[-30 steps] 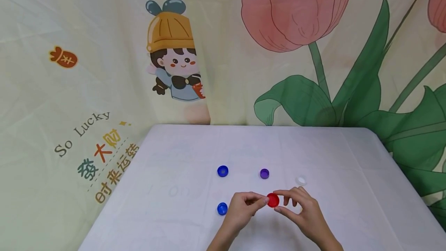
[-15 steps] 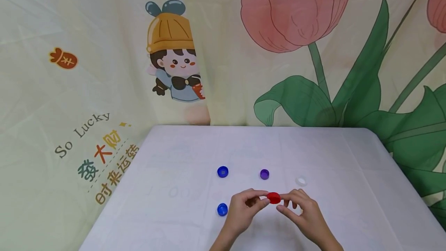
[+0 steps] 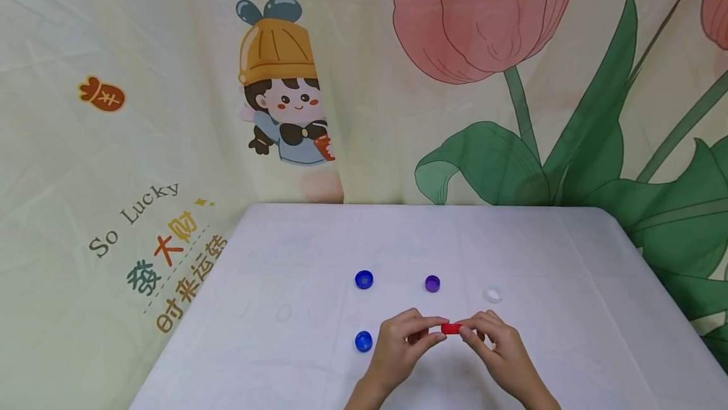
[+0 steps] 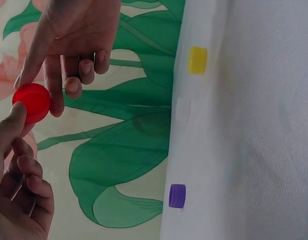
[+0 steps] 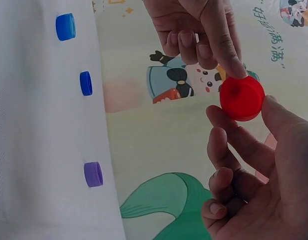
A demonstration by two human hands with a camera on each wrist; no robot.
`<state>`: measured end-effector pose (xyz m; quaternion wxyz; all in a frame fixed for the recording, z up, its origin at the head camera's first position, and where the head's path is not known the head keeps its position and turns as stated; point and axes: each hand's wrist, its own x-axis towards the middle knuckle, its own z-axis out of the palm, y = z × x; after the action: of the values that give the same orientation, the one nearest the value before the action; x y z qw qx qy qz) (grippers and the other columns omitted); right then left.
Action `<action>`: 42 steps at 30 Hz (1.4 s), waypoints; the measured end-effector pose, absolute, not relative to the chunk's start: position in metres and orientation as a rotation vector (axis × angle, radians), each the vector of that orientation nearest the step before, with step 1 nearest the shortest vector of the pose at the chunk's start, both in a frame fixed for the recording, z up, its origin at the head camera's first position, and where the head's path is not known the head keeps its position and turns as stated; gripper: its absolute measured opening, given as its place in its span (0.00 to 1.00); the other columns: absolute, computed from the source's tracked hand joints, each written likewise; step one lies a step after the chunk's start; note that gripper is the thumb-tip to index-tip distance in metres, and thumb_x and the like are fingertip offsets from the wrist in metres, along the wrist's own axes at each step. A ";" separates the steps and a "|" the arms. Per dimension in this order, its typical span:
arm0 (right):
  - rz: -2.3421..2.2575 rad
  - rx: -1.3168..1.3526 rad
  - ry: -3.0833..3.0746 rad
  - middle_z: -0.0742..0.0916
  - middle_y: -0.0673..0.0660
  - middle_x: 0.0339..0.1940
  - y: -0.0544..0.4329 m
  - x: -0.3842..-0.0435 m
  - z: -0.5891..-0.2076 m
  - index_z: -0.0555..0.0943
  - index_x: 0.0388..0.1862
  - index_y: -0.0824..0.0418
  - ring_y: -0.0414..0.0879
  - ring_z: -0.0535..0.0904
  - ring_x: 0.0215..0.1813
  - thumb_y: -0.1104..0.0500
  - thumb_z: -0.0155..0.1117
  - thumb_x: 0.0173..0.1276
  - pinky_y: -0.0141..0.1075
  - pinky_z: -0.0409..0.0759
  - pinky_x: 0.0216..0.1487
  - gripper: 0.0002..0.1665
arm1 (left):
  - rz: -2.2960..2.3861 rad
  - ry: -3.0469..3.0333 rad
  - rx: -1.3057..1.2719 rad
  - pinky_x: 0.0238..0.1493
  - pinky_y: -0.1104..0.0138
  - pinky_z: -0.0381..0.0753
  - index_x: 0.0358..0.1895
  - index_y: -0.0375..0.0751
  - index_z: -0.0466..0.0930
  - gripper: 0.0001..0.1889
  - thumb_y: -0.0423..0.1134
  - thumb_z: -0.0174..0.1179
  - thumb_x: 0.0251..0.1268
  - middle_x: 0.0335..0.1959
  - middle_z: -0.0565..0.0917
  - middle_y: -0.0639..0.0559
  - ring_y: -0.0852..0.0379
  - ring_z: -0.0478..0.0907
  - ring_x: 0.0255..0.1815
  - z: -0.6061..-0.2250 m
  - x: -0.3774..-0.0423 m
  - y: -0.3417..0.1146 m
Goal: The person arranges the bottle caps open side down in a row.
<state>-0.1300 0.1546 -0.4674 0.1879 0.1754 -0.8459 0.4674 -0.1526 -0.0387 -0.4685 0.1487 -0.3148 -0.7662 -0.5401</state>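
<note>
A round red bottle cap (image 3: 451, 329) is held up between both hands over the white table, seen edge-on in the head view. My left hand (image 3: 398, 342) pinches its left side between thumb and index finger. From the right, my right hand (image 3: 496, 339) pinches it too, thumb and index finger at the rim. Both wrist views show the cap's round face, with the right thumb (image 5: 277, 112) against the edge and the left thumb (image 4: 15, 120) overlapping the face.
Two blue caps (image 3: 364, 280) lie to the left, one behind the other. A purple cap (image 3: 432, 283) and a clear white cap (image 3: 492, 294) lie beyond the hands. The left wrist view also shows a yellow cap (image 4: 197, 60). A printed curtain (image 3: 375, 113) hangs behind the table.
The red cap has turned from face-on to edge-on in the head view and shifted slightly right. My right thumb, apart from it half a second ago, has closed in on the cap.
</note>
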 end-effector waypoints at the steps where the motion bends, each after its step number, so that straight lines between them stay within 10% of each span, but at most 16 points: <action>1: 1.317 0.491 -2.382 0.78 0.37 0.24 0.154 -0.130 -0.467 0.83 0.31 0.45 0.35 0.67 0.26 0.63 0.63 0.62 0.29 0.66 0.26 0.11 | -1.554 -2.206 -0.907 0.17 0.77 0.65 0.41 0.47 0.85 0.10 0.43 0.63 0.57 0.19 0.71 0.62 0.70 0.63 0.20 -0.469 -0.153 -0.039; 28: 1.410 0.382 -2.429 0.77 0.39 0.24 0.153 -0.129 -0.468 0.83 0.41 0.44 0.39 0.68 0.28 0.55 0.73 0.52 0.30 0.67 0.25 0.16 | -1.643 -2.350 -0.773 0.18 0.75 0.67 0.41 0.37 0.84 0.13 0.35 0.69 0.50 0.16 0.72 0.52 0.66 0.64 0.19 -0.457 -0.148 -0.039; 42: 1.293 0.434 -2.438 0.75 0.36 0.23 0.151 -0.141 -0.490 0.83 0.42 0.47 0.37 0.66 0.28 0.55 0.74 0.51 0.31 0.67 0.26 0.18 | -1.574 -2.348 -0.774 0.16 0.77 0.66 0.41 0.47 0.85 0.14 0.47 0.66 0.53 0.17 0.71 0.62 0.71 0.63 0.18 -0.491 -0.162 -0.041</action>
<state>-0.1405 0.1510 -0.4897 0.1732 0.1531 -0.8596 0.4558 -0.1620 -0.0413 -0.4910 0.1050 -0.2627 -0.7968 -0.5339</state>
